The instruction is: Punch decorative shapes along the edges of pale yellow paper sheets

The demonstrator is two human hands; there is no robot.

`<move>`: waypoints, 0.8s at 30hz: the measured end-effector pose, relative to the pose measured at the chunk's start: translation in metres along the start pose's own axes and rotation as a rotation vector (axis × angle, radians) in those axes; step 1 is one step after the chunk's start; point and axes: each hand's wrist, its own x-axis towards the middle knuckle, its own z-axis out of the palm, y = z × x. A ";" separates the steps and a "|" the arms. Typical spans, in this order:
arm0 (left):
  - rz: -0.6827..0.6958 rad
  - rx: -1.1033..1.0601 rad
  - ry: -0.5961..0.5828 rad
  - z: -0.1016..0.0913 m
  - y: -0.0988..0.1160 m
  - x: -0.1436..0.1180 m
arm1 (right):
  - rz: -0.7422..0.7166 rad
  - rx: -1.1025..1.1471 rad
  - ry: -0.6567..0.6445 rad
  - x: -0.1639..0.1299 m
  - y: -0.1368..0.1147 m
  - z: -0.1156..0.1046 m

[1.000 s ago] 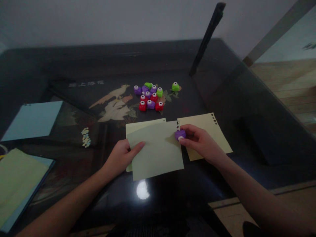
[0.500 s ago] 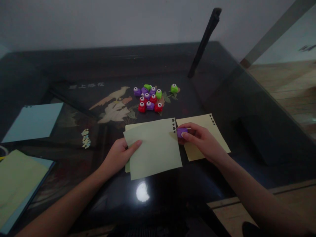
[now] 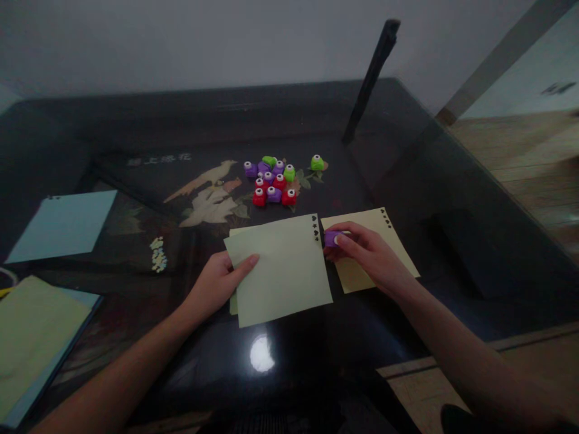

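So there's this little purple plastic paper punch [image 3: 332, 238] pinched in the person's right hand [image 3: 367, 256], fingers closed round it, and it's pushed right up against the right edge of a pale green sheet of paper [image 3: 280, 268], just under a short column of small shaped holes [image 3: 315, 225] near that sheet's top corner. The left hand [image 3: 218, 285] is clamped on the sheet's left edge, thumb lying on top, fingers tucked under, so the paper sits a bit lifted off the dark glossy glass tabletop [image 3: 407, 169]. Another pale sheet [image 3: 232, 301] peeks out just beneath it. Under the right hand lies a yellow paper sheet [image 3: 384, 241] with its own tiny punched holes at the upper right corner. Further back there's a cluster of small red, purple and green punches [image 3: 274, 179], one green punch [image 3: 317, 162] sitting slightly apart. Off to the left: a light blue sheet [image 3: 63, 226], a sprinkle of pale paper cut-outs [image 3: 157, 254], and a stack of green and blue paper [image 3: 36, 337] at the edge.
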 end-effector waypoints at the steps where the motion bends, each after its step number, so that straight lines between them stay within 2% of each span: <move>1: 0.004 -0.003 0.002 0.000 0.000 0.000 | -0.001 -0.001 0.002 0.000 0.000 0.000; 12: 0.002 -0.020 0.004 0.002 0.005 -0.002 | -0.055 -0.052 0.029 0.003 0.005 -0.002; 20: 0.004 0.000 0.063 -0.001 0.005 -0.003 | -0.094 -0.155 0.105 0.004 0.004 -0.004; 24: -0.040 -0.108 0.115 -0.007 -0.001 -0.001 | -0.093 -0.133 0.115 0.004 0.004 -0.005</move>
